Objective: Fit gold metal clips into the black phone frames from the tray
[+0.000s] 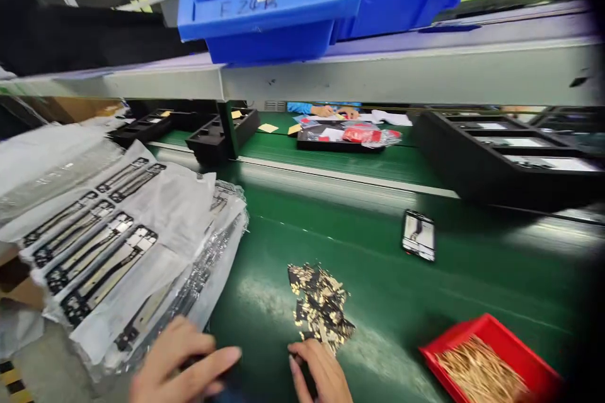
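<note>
My left hand (182, 365) is at the bottom left, by the edge of stacked plastic sheets (184, 271) holding flat black-and-metal strips. It is slightly blurred; its fingers are apart, and I see nothing in them. My right hand (324, 374) is at the near edge of a loose pile of small black and gold-coloured pieces (321, 305) on the green work surface (368, 264). The thumb and forefinger tips are close together, and what is between them, if anything, I cannot make out.
A red bin (524, 352) of thin copper-coloured strips stands at the lower right. Behind it lies a phone-like rectangle (419, 236). Black trays (501, 170) line the back, and blue bins (274, 19) sit on the shelf above. Another person's hands (324, 111) show beyond.
</note>
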`<state>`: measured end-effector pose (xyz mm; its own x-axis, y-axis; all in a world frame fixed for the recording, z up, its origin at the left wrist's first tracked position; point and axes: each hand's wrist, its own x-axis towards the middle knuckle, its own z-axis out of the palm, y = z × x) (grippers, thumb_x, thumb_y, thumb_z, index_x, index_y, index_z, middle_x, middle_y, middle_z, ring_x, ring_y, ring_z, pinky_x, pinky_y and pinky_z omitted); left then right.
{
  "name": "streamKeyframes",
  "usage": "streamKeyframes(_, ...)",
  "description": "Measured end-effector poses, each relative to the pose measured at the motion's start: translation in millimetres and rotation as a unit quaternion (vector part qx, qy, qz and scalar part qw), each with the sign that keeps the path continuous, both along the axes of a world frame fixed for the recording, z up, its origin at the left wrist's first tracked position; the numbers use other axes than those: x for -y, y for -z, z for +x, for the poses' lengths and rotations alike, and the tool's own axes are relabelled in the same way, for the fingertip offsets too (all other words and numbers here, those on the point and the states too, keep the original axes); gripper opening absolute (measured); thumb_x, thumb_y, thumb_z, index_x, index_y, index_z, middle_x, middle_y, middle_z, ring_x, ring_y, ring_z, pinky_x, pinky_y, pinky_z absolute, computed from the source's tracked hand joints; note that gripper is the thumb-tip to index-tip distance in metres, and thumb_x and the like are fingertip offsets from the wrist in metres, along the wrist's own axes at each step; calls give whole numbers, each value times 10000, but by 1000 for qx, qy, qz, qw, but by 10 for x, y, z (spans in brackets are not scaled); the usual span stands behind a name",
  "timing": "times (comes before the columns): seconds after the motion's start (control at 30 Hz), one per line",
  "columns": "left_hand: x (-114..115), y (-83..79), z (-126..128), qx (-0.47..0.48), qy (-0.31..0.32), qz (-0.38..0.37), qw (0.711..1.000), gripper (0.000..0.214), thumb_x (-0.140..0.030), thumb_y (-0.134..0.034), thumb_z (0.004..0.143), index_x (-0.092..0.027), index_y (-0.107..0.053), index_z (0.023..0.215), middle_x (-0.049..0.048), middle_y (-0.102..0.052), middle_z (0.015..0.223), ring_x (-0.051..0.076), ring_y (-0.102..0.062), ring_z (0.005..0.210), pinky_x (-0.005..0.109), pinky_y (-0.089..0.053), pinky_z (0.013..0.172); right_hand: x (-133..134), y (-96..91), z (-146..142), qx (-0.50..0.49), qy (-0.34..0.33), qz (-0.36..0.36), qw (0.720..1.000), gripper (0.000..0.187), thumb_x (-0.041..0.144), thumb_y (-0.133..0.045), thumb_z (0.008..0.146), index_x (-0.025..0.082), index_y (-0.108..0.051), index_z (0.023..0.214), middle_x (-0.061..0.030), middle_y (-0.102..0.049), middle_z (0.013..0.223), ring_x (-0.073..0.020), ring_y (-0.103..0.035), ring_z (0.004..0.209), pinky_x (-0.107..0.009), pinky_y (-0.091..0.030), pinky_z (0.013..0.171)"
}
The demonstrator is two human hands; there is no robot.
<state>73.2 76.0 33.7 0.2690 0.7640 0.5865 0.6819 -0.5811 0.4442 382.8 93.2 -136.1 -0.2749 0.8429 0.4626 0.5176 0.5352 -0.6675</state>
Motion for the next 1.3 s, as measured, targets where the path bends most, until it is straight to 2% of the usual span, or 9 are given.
streamKeyframes(0.13, -263, 686, 708, -56, 96, -139, 984, 288, -292, -534, 1158, -232, -806, 1234, 65, -792, 876, 212, -720, 718, 352, -544, 666, -92, -79, 297, -11, 161, -6, 987, 134, 291, -580, 1134, 232, -693, 1176, -64, -722, 935, -235, -678, 811, -356, -547, 757)
streamKeyframes(0.23, -315, 1130, 1059, -76, 122, -188, 972, 256, -266, -549, 1137, -213, -799, 1131, 62, -767, 880, 221, -693, 752, 370, -536, 743, -330, -164, 409, 58, 184, -29, 981, 208, 345, -518, 1169, 241, -683, 1100, -60, -703, 934, -256, -640, 858, -384, -497, 790)
streamKeyframes(0.3, -298, 1275, 1184, -70, 143, -188, 969, 224, -202, -568, 1100, -216, -790, 1117, 83, -772, 979, 249, -698, 866, 391, -532, 795, -492, -194, 398, 103, 170, -47, 979, 267, 364, -481, 1185, 251, -686, 1056, -71, -716, 985, -274, -627, 917, -399, -467, 808)
streamKeyframes(0.47, -301, 1271, 1260, -2, 149, -196, 969, 256, -127, -571, 1051, -245, -787, 1120, 110, -755, 1230, 301, -662, 1138, 466, -514, 963, -725, -195, 293, 146, 153, -52, 976, 316, 383, -487, 1182, 255, -664, 954, -69, -708, 957, -289, -581, 921, -406, -416, 795)
streamKeyframes(0.67, -581, 1247, 1275, 125, -6, -243, 962, 286, -290, -539, 1143, -259, -721, 1361, 119, -761, 1300, 314, -657, 1216, 504, -477, 1041, -641, -397, 229, 150, 93, -62, 982, 218, 293, -482, 1181, 260, -656, 1054, -71, -711, 1046, -285, -583, 1004, -425, -460, 870)
streamKeyframes(0.87, -887, 1261, 1302, 143, 2, -249, 958, 311, -418, -595, 1131, -267, -802, 955, 55, -815, 1060, 307, -660, 1132, 479, -461, 1005, -557, -445, 183, 141, 66, -68, 985, 129, 278, -542, 1156, 261, -663, 1114, -72, -727, 1091, -282, -609, 1063, -423, -487, 908)
streamKeyframes(1.07, -979, 1238, 1236, 188, -27, -236, 953, 417, -505, -556, 1139, -232, -807, 948, 96, -802, 1066, 306, -664, 1125, 472, -497, 1037, -539, -430, 278, 119, 114, -88, 982, 123, 291, -561, 1145, 261, -680, 1129, -85, -733, 1140, -304, -607, 1109, -458, -468, 945)
streamKeyframes(1.2, -984, 1211, 1254, 204, 10, -250, 947, 483, -568, -539, 1138, -220, -808, 939, 102, -799, 999, 289, -690, 1065, 424, -554, 982, -479, -527, 202, 5, 94, -144, 985, 224, 417, -526, 1178, 297, -715, 1199, -69, -745, 1175, -287, -609, 1145, -447, -456, 995)
streamKeyframes(1.3, -952, 1185, 1277, 202, 37, -260, 944, 503, -603, -550, 1126, -224, -794, 902, 100, -800, 977, 290, -688, 1046, 426, -558, 967, -470, -522, 100, -134, 84, -202, 967, 356, 562, -585, 1136, 273, -742, 998, -48, -750, 1030, -277, -618, 1053, -431, -442, 988)
